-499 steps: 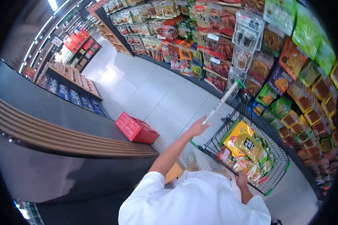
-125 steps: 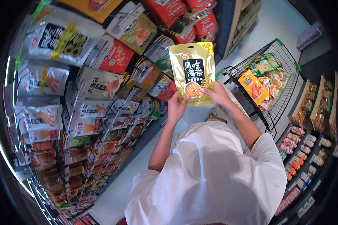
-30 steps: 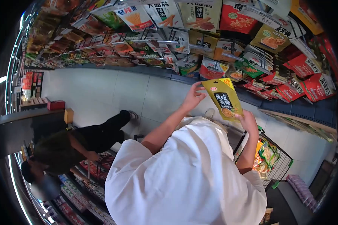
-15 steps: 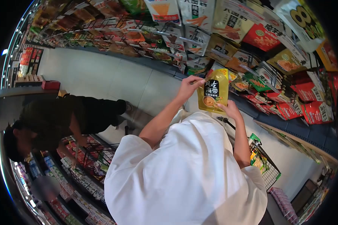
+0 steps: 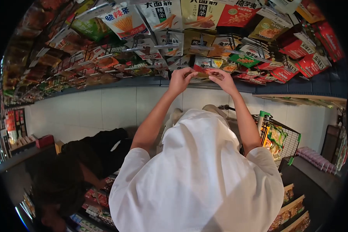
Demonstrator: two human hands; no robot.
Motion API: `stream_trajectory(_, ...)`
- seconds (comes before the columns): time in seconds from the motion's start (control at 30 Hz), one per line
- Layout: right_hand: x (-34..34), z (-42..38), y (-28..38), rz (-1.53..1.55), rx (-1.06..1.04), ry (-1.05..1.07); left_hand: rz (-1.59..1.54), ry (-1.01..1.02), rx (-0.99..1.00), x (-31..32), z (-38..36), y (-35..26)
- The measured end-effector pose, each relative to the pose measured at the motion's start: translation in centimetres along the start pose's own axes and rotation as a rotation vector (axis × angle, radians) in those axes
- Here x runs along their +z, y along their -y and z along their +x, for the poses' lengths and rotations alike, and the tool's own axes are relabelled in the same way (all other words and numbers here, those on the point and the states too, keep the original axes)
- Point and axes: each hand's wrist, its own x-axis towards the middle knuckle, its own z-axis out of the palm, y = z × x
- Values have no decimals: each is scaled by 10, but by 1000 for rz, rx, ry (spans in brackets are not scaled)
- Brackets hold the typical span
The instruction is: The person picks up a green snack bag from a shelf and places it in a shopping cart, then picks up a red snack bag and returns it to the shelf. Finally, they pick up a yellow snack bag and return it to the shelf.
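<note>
Both of my hands are raised in front of the hanging snack packets. Between them is the yellow-green packet (image 5: 203, 75), seen nearly edge-on so its printed front does not show. My left hand (image 5: 180, 80) pinches its left end with thumb and fingers. At the packet's right end, my right hand (image 5: 223, 80) grips it with the fingers bent. Just behind the packet hang a red packet (image 5: 205, 62) and a white packet of noodle strips (image 5: 169, 43) on the rack.
A wire shopping cart (image 5: 292, 137) with green trim and packets inside stands at the right. A person in dark clothes (image 5: 85, 154) is at the lower left, beside shelves of boxes. Price-tag hooks (image 5: 201, 48) stick out from the rack. A red box (image 5: 45, 141) lies at far left.
The view has turned toward the rack. The packet has tipped from face-on to nearly edge-on, and my hands have moved up closer to the rack and level with each other.
</note>
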Motion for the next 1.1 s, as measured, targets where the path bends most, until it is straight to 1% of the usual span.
stream_trajectory(0.03,3,4,6,-49,-22,-7,13,11,-18,-2,6,2)
stream_trajectory(0.13,15,12,18,-241,-90,-66,-156,4,-60,1,22,24)
stream_trajectory(0.17,18,15,16,-239,-86,-90,-146,-20,-6,2,27,32)
stream_trajectory(0.27,12,33,-2,-186,26,-87,-143,28,-124,4,37,40)
stream_trajectory(0.3,8,38,-1,-98,76,-83,-177,21,-126,8,43,48)
stream_trajectory(0.37,-1,53,-17,-55,-8,-133,-242,-8,-130,19,55,69)
stream_trajectory(0.4,-3,57,-22,-28,-42,-152,-287,-15,-157,22,59,70)
stream_trajectory(0.43,-8,62,-28,61,11,-155,-328,-22,-183,25,65,70)
stream_trajectory(0.47,-12,67,-33,59,34,-130,-366,-25,-207,27,70,70)
stream_trajectory(0.57,-27,86,-37,44,108,-51,-273,-12,-261,37,85,80)
stream_trajectory(0.63,-33,97,-39,22,186,22,-398,-57,-331,40,92,74)
stream_trajectory(0.73,-32,111,-48,-104,9,-130,-514,-89,-391,40,97,79)
stream_trajectory(0.77,-34,116,-50,4,32,-57,-541,-93,-403,38,98,84)
stream_trajectory(0.87,-32,122,-54,-13,-77,-55,-569,-116,-455,30,97,87)
stream_trajectory(0.97,-29,127,-56,76,-170,-111,-690,-190,-433,27,104,69)
stream_trajectory(1.03,-22,130,-60,187,-192,-122,-687,-177,-471,20,107,77)
stream_trajectory(1.1,-21,134,-60,162,-268,-120,-725,-156,-478,16,112,83)
